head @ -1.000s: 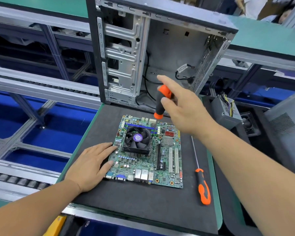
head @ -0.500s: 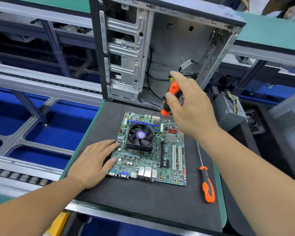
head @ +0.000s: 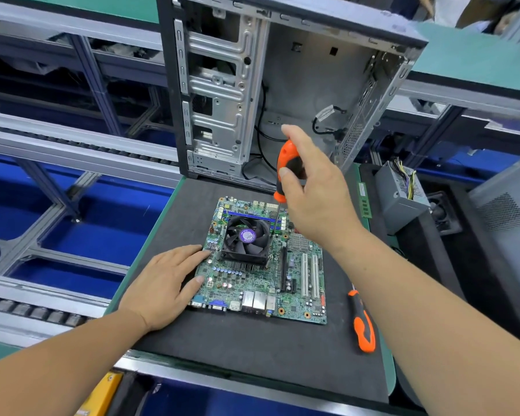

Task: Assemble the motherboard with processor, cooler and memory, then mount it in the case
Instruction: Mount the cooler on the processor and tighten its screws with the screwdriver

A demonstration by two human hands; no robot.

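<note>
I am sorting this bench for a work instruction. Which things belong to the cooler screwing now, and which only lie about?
In use:
right hand gripping screwdriver
cooler
motherboard, left hand resting on its edge

Lying about:
second screwdriver on the mat
open case
power supply
memory stick

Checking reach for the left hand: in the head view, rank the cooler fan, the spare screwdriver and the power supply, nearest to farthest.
From the left hand:
1. Cooler fan, on the board just right of the fingers.
2. Spare screwdriver, on the mat beyond the board's right edge.
3. Power supply, far right, off the mat.
</note>
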